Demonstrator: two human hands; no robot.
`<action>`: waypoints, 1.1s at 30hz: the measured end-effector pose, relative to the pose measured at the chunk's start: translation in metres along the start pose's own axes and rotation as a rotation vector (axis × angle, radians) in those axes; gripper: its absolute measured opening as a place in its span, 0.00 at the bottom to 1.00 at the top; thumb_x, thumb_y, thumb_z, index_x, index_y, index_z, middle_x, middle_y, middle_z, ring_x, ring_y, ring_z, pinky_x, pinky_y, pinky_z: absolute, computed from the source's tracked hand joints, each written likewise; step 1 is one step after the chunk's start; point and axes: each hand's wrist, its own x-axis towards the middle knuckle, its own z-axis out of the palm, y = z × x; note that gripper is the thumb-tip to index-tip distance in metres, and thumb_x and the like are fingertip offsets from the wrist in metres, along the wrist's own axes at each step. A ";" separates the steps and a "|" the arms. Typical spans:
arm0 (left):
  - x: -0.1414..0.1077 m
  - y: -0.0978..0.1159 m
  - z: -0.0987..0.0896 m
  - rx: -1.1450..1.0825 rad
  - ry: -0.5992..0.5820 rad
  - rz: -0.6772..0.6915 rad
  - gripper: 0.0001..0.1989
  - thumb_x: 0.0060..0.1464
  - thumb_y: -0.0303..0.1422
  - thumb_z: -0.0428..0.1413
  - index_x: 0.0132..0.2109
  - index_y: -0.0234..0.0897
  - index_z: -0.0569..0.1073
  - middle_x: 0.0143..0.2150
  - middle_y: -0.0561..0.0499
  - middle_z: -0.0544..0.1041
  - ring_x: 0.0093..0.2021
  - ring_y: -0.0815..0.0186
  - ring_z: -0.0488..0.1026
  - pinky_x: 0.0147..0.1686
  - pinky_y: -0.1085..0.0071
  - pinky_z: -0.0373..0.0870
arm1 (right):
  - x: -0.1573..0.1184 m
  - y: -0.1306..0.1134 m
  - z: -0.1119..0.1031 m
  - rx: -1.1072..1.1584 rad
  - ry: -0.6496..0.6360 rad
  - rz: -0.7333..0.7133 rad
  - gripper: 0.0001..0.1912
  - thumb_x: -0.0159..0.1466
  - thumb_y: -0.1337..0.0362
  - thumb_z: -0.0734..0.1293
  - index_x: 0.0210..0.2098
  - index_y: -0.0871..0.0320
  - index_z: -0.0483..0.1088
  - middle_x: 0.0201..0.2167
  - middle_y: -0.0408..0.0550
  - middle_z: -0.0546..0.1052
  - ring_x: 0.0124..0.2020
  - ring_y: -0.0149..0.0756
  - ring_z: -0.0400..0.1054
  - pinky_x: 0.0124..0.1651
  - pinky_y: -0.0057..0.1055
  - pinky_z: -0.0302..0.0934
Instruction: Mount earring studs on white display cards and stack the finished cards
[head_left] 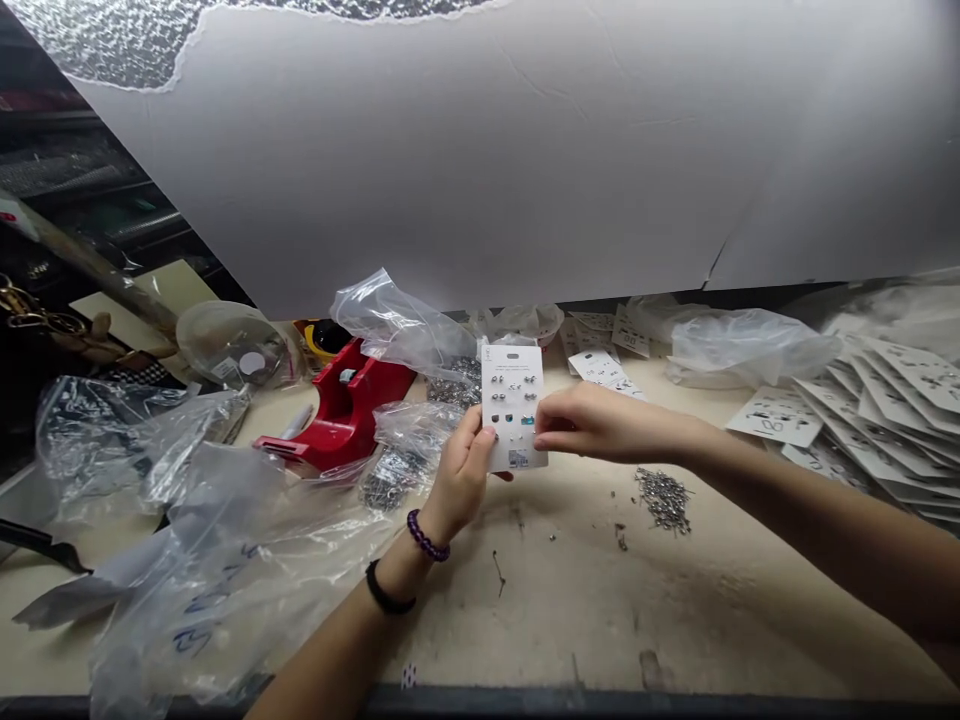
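A white earring card [514,380] with rows of small studs and a few blue stones is held upright above the table. My left hand [461,470] grips its lower left edge, thumb on the front. At the card's right edge, my right hand [574,420] has its fingers pinched together beside a blue stone; whatever lies between the fingertips is hidden. A pile of small metal pieces [664,500] lies on the table to the right, with a few loose ones [499,573] below the card.
A red tape dispenser [349,405] and clear plastic bags [247,570] lie to the left. Stacked earring cards [892,420] cover the right side. Behind stand a white panel [525,150] and more bags [750,340]. The table's front edge [675,703] is dark.
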 end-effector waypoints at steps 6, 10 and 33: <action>0.000 -0.002 0.002 0.086 -0.036 0.001 0.14 0.57 0.39 0.44 0.46 0.35 0.63 0.34 0.50 0.68 0.28 0.67 0.68 0.20 0.71 0.72 | 0.023 -0.007 0.003 -0.032 -0.095 0.068 0.09 0.59 0.63 0.62 0.27 0.64 0.68 0.21 0.44 0.69 0.19 0.21 0.57 0.22 0.21 0.49; 0.000 -0.001 0.003 0.129 -0.048 0.000 0.14 0.57 0.39 0.43 0.46 0.36 0.63 0.34 0.50 0.69 0.28 0.68 0.68 0.21 0.71 0.72 | 0.026 -0.003 0.006 -0.073 -0.123 0.075 0.11 0.58 0.62 0.62 0.25 0.63 0.66 0.21 0.43 0.69 0.18 0.21 0.56 0.22 0.21 0.48; -0.005 -0.007 0.004 0.352 -0.070 0.064 0.15 0.58 0.37 0.43 0.49 0.37 0.66 0.35 0.48 0.71 0.30 0.66 0.68 0.26 0.73 0.68 | 0.032 0.003 0.017 -0.380 -0.071 0.145 0.13 0.55 0.60 0.58 0.21 0.61 0.67 0.17 0.46 0.66 0.19 0.28 0.54 0.22 0.26 0.45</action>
